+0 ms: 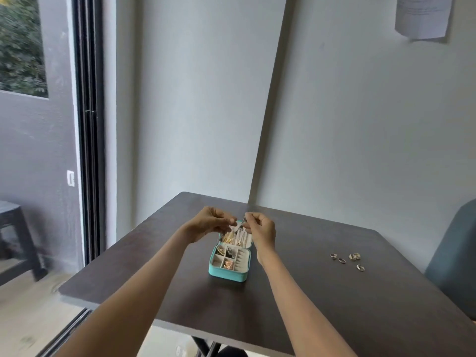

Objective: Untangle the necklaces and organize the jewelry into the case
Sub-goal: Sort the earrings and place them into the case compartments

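We pinched a thin silver chain (240,224) between left hand (210,222) and right hand (260,229) over the open turquoise case (228,273); gentle, slack teasing seemed advisable.

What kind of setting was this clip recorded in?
Probably a room in a home: a dark wooden table pushed into the corner of plain white walls, a sliding glass door onto a balcony with greenery, and a teal upholstered chair beside the table.

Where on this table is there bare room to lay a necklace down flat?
Free: the dark table left of the teal case, under the left forearm; the front strip near the table's near edge; and the stretch between the case and the loose rings. Crowded: over the case's open lid, where both hands work the necklace.
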`<state>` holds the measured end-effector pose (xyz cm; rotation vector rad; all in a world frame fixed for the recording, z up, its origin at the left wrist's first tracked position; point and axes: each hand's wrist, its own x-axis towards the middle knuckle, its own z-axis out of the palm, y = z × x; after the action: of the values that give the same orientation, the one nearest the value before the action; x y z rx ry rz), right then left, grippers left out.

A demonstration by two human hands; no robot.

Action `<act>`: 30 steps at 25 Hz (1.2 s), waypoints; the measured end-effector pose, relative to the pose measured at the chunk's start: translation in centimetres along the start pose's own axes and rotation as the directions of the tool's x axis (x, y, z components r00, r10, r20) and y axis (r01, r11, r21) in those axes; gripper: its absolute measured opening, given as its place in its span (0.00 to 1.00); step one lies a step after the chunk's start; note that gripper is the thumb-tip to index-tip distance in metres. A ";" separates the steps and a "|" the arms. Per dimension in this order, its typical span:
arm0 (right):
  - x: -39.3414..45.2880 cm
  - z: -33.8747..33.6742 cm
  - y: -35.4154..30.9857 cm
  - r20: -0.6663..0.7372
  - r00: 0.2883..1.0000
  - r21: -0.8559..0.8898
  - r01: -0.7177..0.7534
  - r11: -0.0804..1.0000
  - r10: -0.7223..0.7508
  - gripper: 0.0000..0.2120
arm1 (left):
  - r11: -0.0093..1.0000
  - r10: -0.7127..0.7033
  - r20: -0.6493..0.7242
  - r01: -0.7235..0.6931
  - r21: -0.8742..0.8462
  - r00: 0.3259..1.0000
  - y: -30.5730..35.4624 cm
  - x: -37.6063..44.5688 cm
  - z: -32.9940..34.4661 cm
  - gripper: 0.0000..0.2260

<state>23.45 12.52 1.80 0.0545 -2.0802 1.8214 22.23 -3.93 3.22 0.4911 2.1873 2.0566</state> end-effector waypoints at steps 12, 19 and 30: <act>-2.8 3.4 2.3 0.048 0.997 -0.198 -0.053 0.979 0.063 0.07 | 0.566 -0.117 -0.057 0.114 0.816 0.991 -2.5 -0.5 0.6 0.08; -2.9 3.0 2.4 0.087 0.994 -0.172 -0.047 0.984 0.063 0.05 | 0.477 -0.203 -0.039 0.134 0.868 0.978 -1.8 -0.4 -0.8 0.12; -3.1 3.2 2.8 0.241 0.967 -0.446 0.040 0.894 0.077 0.07 | 0.600 -0.286 -0.003 0.181 0.779 0.958 -1.6 -0.8 -1.3 0.11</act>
<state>24.81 9.26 -2.08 0.1523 -2.6418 1.3536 22.36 -5.51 1.67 0.3308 2.7886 0.8213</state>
